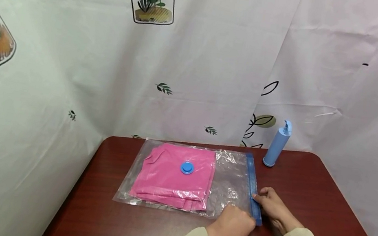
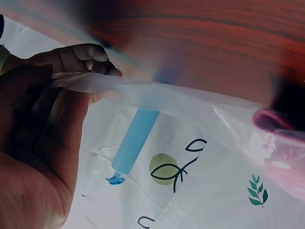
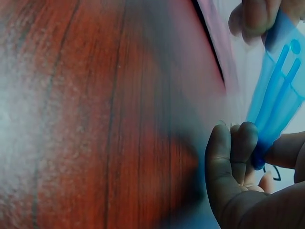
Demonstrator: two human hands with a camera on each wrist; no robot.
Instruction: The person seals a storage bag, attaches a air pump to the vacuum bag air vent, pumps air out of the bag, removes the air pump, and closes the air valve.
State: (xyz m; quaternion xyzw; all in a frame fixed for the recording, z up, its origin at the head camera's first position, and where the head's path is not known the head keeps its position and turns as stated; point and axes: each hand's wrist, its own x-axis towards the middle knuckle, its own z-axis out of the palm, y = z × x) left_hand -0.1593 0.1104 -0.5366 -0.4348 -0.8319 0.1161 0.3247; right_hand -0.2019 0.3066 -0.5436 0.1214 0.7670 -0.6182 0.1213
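Observation:
A clear vacuum storage bag (image 1: 228, 182) lies on the table, a folded pink cloth (image 1: 173, 181) inside and a round blue valve (image 1: 187, 167) on top. Along its right end runs a blue zip strip (image 1: 253, 177). My left hand (image 1: 233, 226) grips the bag's near edge by the strip's near corner; in the left wrist view, clear film (image 2: 71, 81) passes between its thumb and fingers. Farther along the strip, my right hand (image 1: 273, 205) pinches it between thumb and fingers. The right wrist view shows a dark blue piece (image 3: 259, 160) between those fingertips.
A light blue hand pump (image 1: 277, 144) stands upright at the back right of the reddish-brown table (image 1: 112, 229). Behind the table hangs a white printed cloth (image 1: 196, 73), which also runs along both sides.

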